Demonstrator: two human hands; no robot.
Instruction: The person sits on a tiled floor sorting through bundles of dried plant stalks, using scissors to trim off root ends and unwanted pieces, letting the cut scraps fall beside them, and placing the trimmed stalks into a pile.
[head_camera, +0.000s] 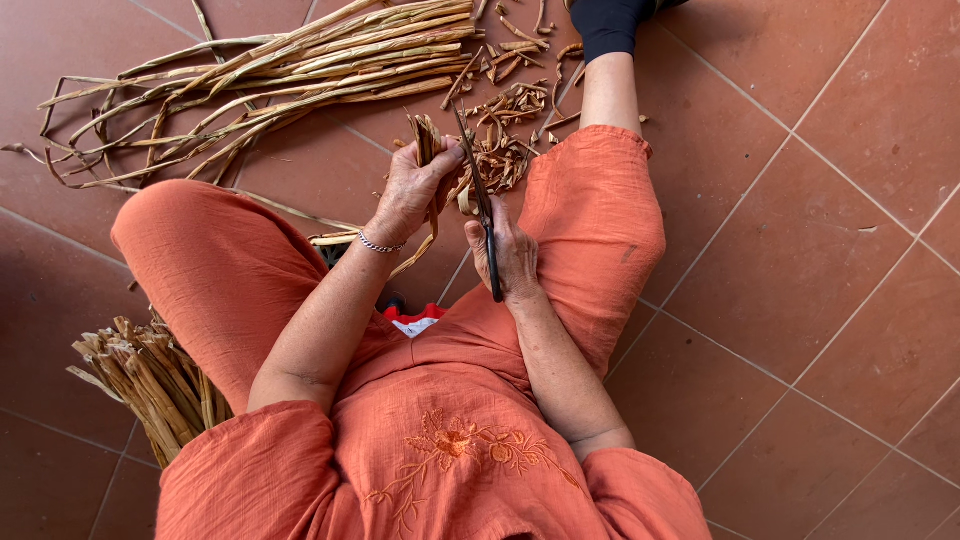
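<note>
I sit on the floor in orange clothes, knees apart. My left hand (412, 190), a thin bracelet on its wrist, pinches a dried tan stalk (428, 138) whose upper end sticks up above the fingers, the rest trailing down past my palm. My right hand (508, 258) grips a long dark scissors-like blade (478, 185), its tip pointing up beside the stalk. I cannot tell whether the blade touches the stalk.
Long dried stalks (300, 60) lie spread on the terracotta tile floor (800, 250) ahead. Cut scraps (505, 120) are heaped between my legs. A bundle of cut stalk ends (155, 385) rests by my left thigh. My foot wears a dark sock (608, 25).
</note>
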